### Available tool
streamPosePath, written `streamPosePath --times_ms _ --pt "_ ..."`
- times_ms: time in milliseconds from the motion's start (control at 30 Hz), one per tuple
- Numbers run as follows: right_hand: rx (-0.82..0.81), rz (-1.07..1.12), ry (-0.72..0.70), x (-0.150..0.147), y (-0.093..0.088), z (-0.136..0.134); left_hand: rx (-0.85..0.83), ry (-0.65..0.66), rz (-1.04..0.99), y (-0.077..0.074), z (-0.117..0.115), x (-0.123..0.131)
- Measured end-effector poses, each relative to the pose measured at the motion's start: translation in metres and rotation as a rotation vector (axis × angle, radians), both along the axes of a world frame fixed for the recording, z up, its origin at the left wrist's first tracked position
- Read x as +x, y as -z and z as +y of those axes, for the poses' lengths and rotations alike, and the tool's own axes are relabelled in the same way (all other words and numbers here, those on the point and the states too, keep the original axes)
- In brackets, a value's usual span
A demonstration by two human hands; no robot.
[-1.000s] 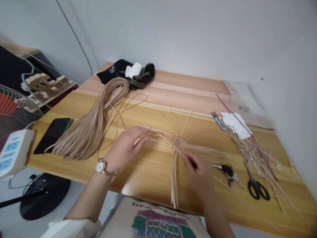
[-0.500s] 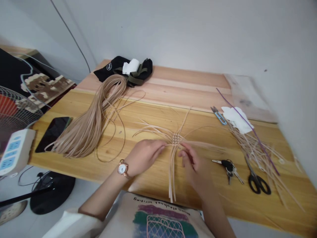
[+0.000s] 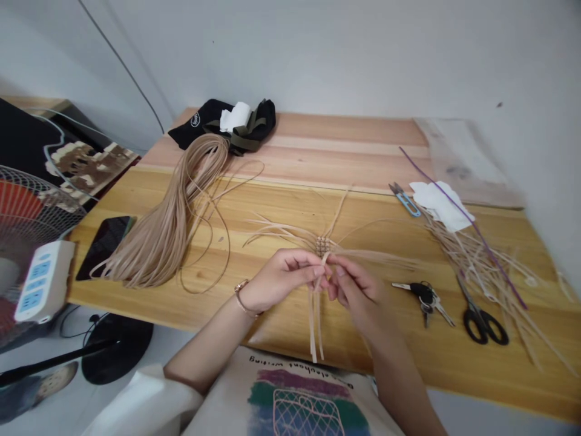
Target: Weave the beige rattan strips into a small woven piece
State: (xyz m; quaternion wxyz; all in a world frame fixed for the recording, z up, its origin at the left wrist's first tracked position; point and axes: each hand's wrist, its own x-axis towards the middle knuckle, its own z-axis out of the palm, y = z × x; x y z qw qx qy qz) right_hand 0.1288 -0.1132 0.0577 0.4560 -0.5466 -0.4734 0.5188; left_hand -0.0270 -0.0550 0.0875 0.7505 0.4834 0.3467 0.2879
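Observation:
A small woven square (image 3: 322, 244) of beige flat cord lies on the table, with loose strands fanning out on all sides. Just at its near edge, my left hand (image 3: 295, 275) and my right hand (image 3: 356, 284) meet, fingertips almost touching. Both are closed in a pinch on a beige strand (image 3: 325, 259) at the weave's near side. Fingers partly hide where that strand runs. Below my hands, several more strands (image 3: 315, 327) hang toward the table's front edge. A thick bundle of the same cord (image 3: 166, 227) lies to the left.
Right of my hands lie keys (image 3: 426, 298), black-handled scissors (image 3: 483, 321), blue thread snips (image 3: 405, 200), a purple strip (image 3: 463, 225) and loose cord scraps (image 3: 481, 266). At left are a phone (image 3: 103, 245), a power strip (image 3: 44, 281) and a fan (image 3: 34, 212). A black bag (image 3: 204, 121) sits behind.
My left hand has moved right and my right hand has turned in, so that they now meet at the weave's near edge. The view has shifted slightly.

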Motion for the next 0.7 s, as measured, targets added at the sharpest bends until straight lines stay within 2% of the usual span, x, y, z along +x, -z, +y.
streamPosePath --times_ms 200,333,433,533,567,633,700 --pt "0.018 -0.05 -0.015 0.001 -0.002 0.002 -0.067 -0.074 -0.032 0.004 0.002 0.006" --pt "0.044 -0.218 0.086 0.01 -0.006 0.003 -0.061 -0.09 -0.038 0.002 0.001 0.002" --pt "0.126 -0.321 0.199 0.033 -0.012 0.013 -0.016 -0.221 -0.068 -0.001 0.002 -0.004" --pt "0.183 -0.556 0.311 0.074 -0.015 0.044 -0.011 -0.37 -0.108 -0.001 0.006 -0.01" --pt "0.144 -0.685 0.358 0.089 -0.015 0.06 -0.024 -0.394 -0.12 -0.001 0.007 -0.011" --pt "-0.059 -1.057 0.369 0.119 -0.012 0.096 -0.066 -0.402 -0.146 -0.001 0.009 -0.012" --pt "-0.149 -1.155 0.376 0.141 -0.006 0.13 -0.114 -0.382 -0.181 -0.002 0.01 -0.011"
